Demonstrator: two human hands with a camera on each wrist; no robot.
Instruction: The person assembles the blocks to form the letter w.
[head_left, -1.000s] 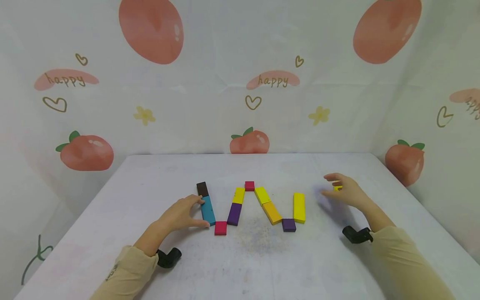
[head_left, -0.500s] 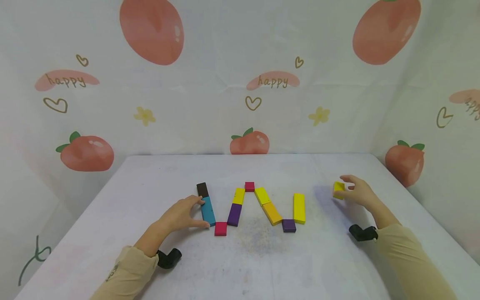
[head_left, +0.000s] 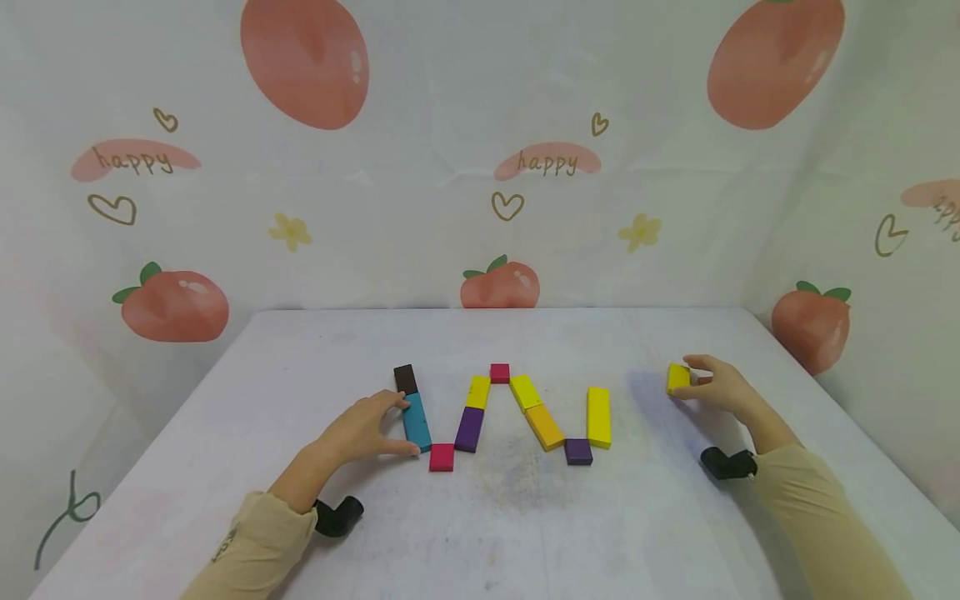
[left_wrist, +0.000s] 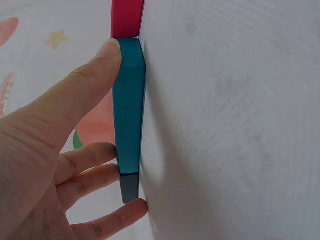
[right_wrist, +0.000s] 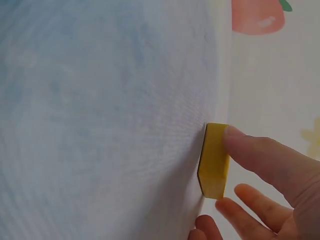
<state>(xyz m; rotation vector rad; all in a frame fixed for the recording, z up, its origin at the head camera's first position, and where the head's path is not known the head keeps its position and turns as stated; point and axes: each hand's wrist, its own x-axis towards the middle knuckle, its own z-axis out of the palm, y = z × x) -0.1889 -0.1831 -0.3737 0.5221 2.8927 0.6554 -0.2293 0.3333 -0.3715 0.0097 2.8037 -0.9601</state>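
In the head view my left hand (head_left: 362, 429) touches the blue block (head_left: 417, 422) from the left, thumb by its near end and fingers along its side. The left wrist view shows the thumb and fingertips on the same side of that blue block (left_wrist: 129, 107). A dark block (head_left: 405, 379) adjoins its far end and a red block (head_left: 442, 457) its near end. At the right, my right hand (head_left: 722, 390) pinches a small yellow block (head_left: 677, 379) between thumb and fingers. In the right wrist view the thumb presses the edge of this yellow block (right_wrist: 214, 160).
The zigzag row continues with a purple block (head_left: 469, 429), a red block (head_left: 499, 373), an orange block (head_left: 544, 427), a dark purple block (head_left: 578, 452) and a long yellow block (head_left: 598, 416). All lie on the white table (head_left: 525, 533). A patterned backdrop (head_left: 420, 242) stands behind.
My right hand has moved right and slightly down, uncovering the small yellow block, and its thumb and fingers have come round the block's right side. My left hand has not moved.
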